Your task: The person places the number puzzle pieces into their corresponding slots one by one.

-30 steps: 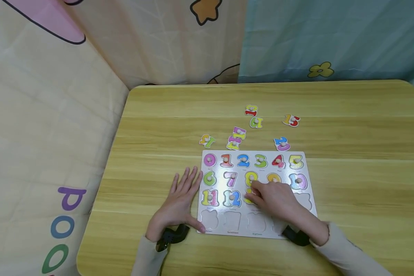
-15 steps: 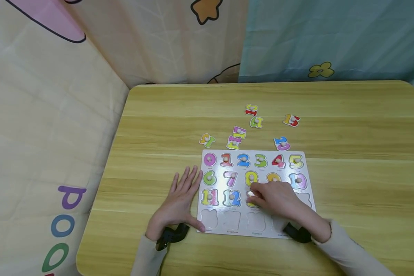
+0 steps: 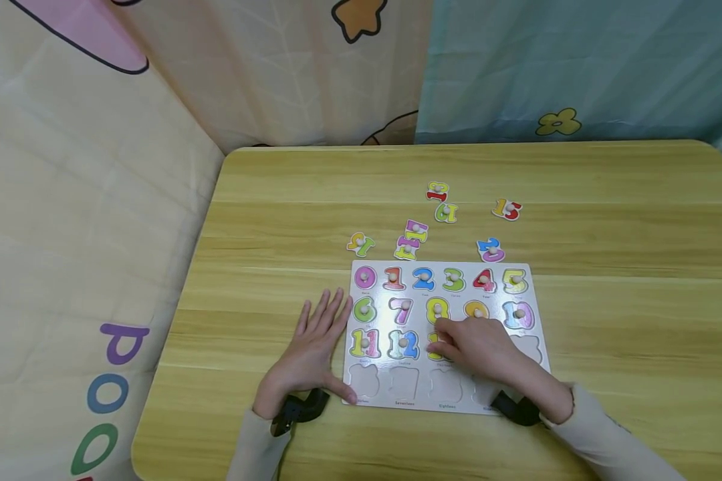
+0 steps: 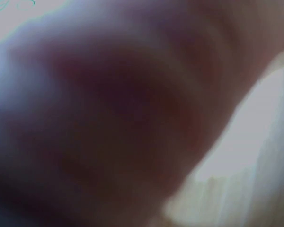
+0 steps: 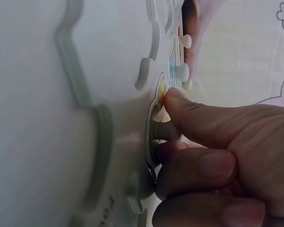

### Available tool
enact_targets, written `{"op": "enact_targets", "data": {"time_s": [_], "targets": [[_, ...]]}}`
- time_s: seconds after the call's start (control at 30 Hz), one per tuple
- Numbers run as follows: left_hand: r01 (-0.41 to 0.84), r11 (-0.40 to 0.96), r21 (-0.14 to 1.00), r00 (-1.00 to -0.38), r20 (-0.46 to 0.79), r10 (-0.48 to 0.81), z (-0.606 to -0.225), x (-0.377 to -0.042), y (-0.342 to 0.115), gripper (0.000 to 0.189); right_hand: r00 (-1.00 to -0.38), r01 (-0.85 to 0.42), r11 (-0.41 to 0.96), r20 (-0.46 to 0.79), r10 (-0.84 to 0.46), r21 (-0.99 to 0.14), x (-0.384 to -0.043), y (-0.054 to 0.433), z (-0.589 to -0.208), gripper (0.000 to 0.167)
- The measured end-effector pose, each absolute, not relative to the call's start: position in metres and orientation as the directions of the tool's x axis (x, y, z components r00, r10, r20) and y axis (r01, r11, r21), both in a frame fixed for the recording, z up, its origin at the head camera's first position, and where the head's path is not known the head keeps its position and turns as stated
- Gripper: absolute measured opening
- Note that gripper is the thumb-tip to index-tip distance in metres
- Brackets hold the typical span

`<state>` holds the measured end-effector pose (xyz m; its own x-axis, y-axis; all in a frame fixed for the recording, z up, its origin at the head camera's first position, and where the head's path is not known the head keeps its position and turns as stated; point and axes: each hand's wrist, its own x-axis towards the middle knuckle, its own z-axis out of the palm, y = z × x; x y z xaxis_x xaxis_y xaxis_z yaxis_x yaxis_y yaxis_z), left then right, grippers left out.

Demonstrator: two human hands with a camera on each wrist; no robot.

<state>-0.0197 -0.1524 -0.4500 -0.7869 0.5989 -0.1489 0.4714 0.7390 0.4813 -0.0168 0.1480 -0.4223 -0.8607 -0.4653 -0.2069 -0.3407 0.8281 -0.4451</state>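
A white number puzzle board (image 3: 424,399) lies on the wooden table, its upper rows filled with knobbed number pieces. My right hand (image 3: 481,347) reaches over its third row. Thumb and index finger pinch the knob of a number piece with a yellow digit (image 3: 434,347), beside the 12 piece (image 3: 403,343). In the right wrist view this yellow piece (image 5: 161,92) sits at its recess, partly covered by the fingers. My left hand (image 3: 309,354) lies spread and flat at the board's left edge, its thumb on the lower left corner. Blurred skin fills most of the left wrist view.
Beyond the board lie several loose number pieces, among them a 15 (image 3: 507,210), a 20 (image 3: 491,250) and an orange and green one (image 3: 359,244). Vacant recesses (image 3: 364,381) run along the bottom row. Printed curtains (image 3: 577,73) stand behind the table.
The right hand shifts slightly at the same recess; the yellow piece looks tilted half a second ago and flatter now. The left hand stays still.
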Motion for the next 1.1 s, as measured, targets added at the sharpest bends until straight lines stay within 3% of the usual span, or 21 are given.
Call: {"op": "enact_targets", "data": {"time_s": [0.43,0.63,0.77,0.9,1.1], "targets": [[0.465,0.740,0.485,-0.791,-0.148,0.594,-0.449,-0.020,-0.154,0.152,-0.865,-0.371,0.835,-0.174,-0.470,-0.407,-0.012,0.144,-0.421,0.025],[0.467,0.743,0.480,-0.789,-0.154,0.595,-0.449,-0.021,-0.153,0.152,-0.862,-0.377,0.852,-0.198,-0.466,-0.362,-0.018,0.145,-0.416,0.033],[0.468,0.747,0.472,-0.790,-0.156,0.593,-0.449,-0.021,-0.153,0.153,-0.877,-0.406,0.850,-0.119,-0.466,-0.337,-0.035,0.144,-0.407,0.039],[0.457,0.752,0.475,-0.792,-0.168,0.587,-0.448,-0.020,-0.153,0.153,-0.897,-0.418,0.842,0.009,-0.441,-0.341,-0.065,0.139,-0.398,0.034],[0.462,0.756,0.464,-0.790,-0.173,0.588,-0.449,-0.019,-0.153,0.153,-0.927,-0.331,0.881,-0.057,-0.370,-0.338,-0.116,0.126,-0.397,0.027]]}}
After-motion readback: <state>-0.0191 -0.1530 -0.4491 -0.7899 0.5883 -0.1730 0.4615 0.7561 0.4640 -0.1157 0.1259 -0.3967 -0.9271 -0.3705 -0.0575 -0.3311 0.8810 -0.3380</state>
